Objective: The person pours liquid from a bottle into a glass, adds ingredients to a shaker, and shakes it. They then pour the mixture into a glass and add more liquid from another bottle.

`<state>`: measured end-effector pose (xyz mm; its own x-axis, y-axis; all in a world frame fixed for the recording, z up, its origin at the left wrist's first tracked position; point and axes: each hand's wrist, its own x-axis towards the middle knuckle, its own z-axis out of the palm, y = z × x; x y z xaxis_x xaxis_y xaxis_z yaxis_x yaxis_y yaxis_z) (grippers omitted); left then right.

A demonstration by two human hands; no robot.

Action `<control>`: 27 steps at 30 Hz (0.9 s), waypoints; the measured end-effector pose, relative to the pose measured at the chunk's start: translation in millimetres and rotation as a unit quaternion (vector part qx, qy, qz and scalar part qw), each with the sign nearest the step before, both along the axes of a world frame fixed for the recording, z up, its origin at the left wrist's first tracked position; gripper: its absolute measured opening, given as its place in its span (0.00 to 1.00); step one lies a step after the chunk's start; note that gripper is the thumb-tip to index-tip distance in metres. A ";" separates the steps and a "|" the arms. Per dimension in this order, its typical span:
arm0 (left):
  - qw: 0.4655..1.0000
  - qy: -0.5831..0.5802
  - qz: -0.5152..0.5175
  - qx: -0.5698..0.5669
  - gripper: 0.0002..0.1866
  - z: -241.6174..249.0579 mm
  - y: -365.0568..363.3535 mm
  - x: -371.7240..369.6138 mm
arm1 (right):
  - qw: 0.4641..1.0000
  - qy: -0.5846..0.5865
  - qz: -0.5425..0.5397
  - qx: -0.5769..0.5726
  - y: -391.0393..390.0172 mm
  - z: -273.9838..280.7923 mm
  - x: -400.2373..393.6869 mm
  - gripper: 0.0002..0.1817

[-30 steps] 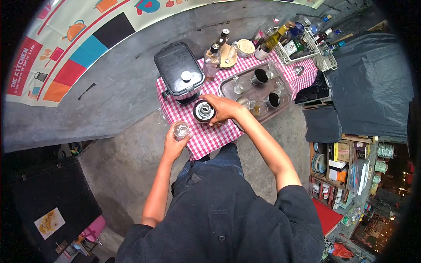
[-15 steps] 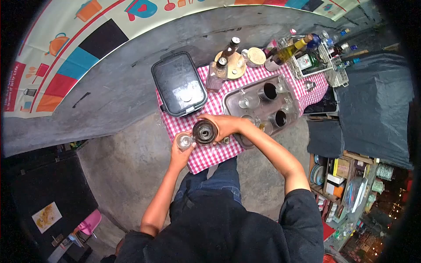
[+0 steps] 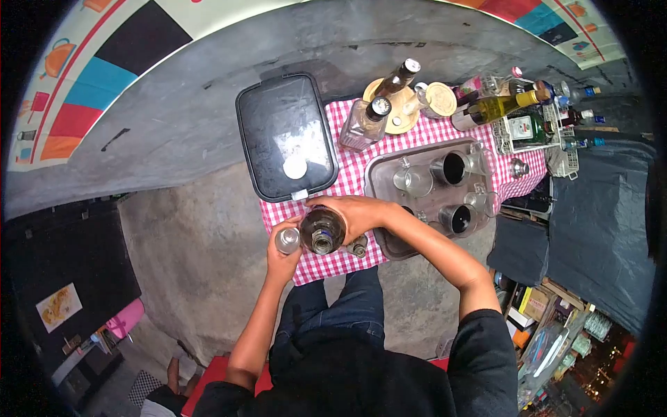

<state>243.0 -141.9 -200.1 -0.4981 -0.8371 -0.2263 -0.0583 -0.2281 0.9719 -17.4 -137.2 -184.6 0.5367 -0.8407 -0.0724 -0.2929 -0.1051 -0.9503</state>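
My left hand (image 3: 281, 256) is closed around a small clear glass (image 3: 287, 240) over the front left of the checked tablecloth (image 3: 321, 266). Right beside it, my right hand (image 3: 356, 217) grips a dark glass bottle (image 3: 324, 229), whose uncapped mouth faces up toward me. Bottle and glass sit close together, almost side by side in this view. A small glass item (image 3: 358, 246) stands on the cloth just right of the bottle, partly covered by my right hand. Behind my hands lies a black lidded box (image 3: 285, 132) with a bright reflection on its lid.
To the right, a brown tray (image 3: 389, 156) carries clear glass mugs (image 3: 415, 181) and cups of dark liquid (image 3: 453, 169). Behind stand a square bottle (image 3: 364, 126), a brown bottle (image 3: 397, 80) on a wooden board, a yellow-green wine bottle (image 3: 500, 108) and a wire basket (image 3: 531, 132) of bottles.
The camera view has shifted, so the table contents appear moved. The dark bottle's mouth now points more toward me. Both hands keep their holds.
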 end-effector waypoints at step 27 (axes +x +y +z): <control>0.902 0.165 0.395 0.051 0.17 -15.0 7.3 -71.0 | 0.996 -0.082 0.013 -0.045 -12.2 -7.6 11.6 0.47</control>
<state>172.0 -134.6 -215.2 0.1909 -0.9434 -0.2711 0.4499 -0.1614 0.8784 -5.8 -149.4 -192.2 0.5571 -0.8252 0.0930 -0.1307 -0.1978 -0.9715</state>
